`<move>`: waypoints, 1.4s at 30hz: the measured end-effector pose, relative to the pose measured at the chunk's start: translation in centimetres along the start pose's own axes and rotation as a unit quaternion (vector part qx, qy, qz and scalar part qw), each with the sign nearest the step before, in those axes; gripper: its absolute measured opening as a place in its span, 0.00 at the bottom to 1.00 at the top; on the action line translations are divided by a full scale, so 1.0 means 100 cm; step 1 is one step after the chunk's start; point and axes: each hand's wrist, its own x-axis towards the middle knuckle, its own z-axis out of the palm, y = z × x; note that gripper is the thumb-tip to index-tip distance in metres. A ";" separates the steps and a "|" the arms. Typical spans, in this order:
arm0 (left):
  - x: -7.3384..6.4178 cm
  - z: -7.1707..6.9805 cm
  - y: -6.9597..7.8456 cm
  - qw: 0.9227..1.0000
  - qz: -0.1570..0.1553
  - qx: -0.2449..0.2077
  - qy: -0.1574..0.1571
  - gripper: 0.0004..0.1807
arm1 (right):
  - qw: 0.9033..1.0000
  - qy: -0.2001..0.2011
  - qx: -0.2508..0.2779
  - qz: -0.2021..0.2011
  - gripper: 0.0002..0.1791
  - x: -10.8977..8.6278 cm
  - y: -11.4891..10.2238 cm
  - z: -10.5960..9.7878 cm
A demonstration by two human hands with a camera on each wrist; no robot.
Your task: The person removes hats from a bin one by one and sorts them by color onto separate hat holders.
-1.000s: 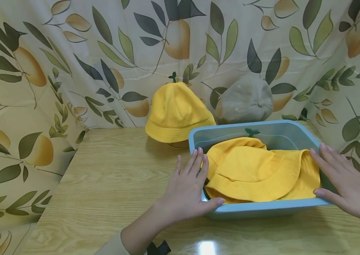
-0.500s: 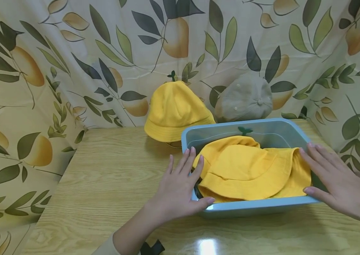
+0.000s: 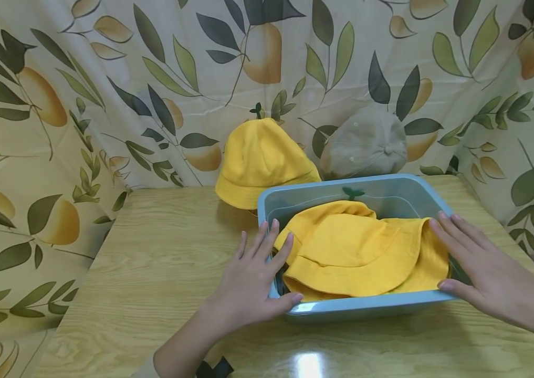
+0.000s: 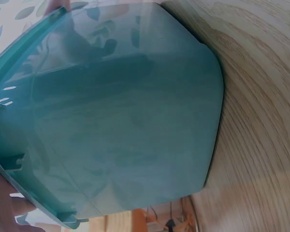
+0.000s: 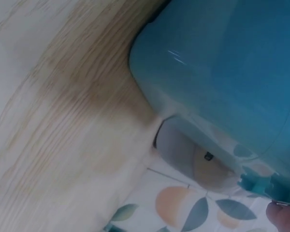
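A light blue plastic bin (image 3: 370,303) stands on the wooden table. Folded yellow bucket hats (image 3: 356,241) lie inside it, and a green sprout ornament (image 3: 353,193) pokes up behind them. My left hand (image 3: 250,283) rests against the bin's left rim with its fingers spread and straight. Across from it, my right hand (image 3: 491,273) presses on the right rim, fingers extended. Both wrist views look at the outside of the bin walls (image 4: 125,121), whose base sits on the table. Only small parts of the fingers show there.
Behind the bin stands a yellow bucket hat (image 3: 264,165) with a sprout on top, partly covered by the bin. Beside it is a grey cap (image 3: 366,147). A leaf-patterned cloth (image 3: 163,31) hangs at the back and sides. Wood tabletop (image 3: 153,252) extends left.
The bin has slid left across the table, both hands moving along with it. It now overlaps more of the standing yellow hat. The hats inside keep their arrangement.
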 end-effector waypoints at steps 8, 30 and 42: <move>-0.010 0.000 -0.013 0.999 0.018 -0.012 0.030 0.45 | 1.000 -0.009 -0.005 -0.016 0.48 0.008 -0.009 0.003; -0.024 -0.007 -0.046 0.995 0.063 -0.054 0.063 0.46 | 0.998 0.010 -0.011 -0.057 0.49 0.028 -0.035 0.011; -0.036 -0.011 -0.060 0.994 0.075 -0.057 0.063 0.44 | 0.998 -0.012 -0.028 -0.056 0.50 0.035 -0.051 0.016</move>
